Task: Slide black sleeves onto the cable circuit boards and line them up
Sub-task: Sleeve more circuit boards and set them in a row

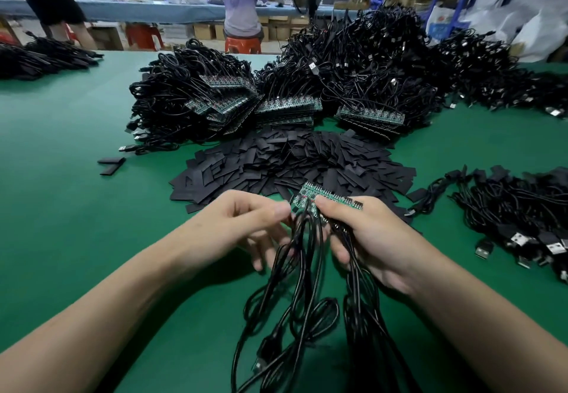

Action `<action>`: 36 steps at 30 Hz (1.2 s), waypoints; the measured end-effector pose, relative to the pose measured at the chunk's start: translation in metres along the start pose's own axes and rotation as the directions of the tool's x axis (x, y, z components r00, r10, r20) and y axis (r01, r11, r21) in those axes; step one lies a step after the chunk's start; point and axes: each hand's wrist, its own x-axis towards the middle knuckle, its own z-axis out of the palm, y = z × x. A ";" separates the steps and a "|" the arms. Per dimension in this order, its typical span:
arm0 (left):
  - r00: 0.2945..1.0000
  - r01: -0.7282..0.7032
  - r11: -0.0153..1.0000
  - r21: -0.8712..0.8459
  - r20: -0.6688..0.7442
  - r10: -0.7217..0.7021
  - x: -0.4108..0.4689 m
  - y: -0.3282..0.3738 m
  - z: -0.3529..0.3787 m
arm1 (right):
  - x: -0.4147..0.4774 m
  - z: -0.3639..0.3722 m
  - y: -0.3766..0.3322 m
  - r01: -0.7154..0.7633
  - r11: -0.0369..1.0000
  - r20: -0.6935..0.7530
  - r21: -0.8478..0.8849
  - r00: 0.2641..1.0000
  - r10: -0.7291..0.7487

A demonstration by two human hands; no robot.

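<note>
Head view: bare green circuit boards (pixel 325 198)

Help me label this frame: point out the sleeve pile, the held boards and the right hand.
sleeve pile (pixel 292 162), head view, middle of the heap.
boards (pixel 310 192), head view, green face near the left end.
right hand (pixel 368 239), head view, back of the hand.

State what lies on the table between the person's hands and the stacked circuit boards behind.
The head view shows a heap of black sleeves there.
</note>
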 end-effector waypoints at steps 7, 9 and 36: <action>0.917 -0.006 0.967 0.255 -0.384 0.106 0.012 -0.006 0.006 | -0.001 0.004 0.000 0.006 0.995 0.120 -0.099 0.993 0.006; 0.923 -0.010 0.983 0.185 -0.377 0.080 0.013 -0.007 0.006 | 0.000 0.006 0.000 0.048 0.990 0.106 -0.135 0.994 -0.034; 0.837 -0.180 0.981 -0.068 -0.534 0.116 0.010 0.013 -0.025 | 0.007 0.015 0.007 0.258 0.754 -0.096 -0.604 0.916 -0.390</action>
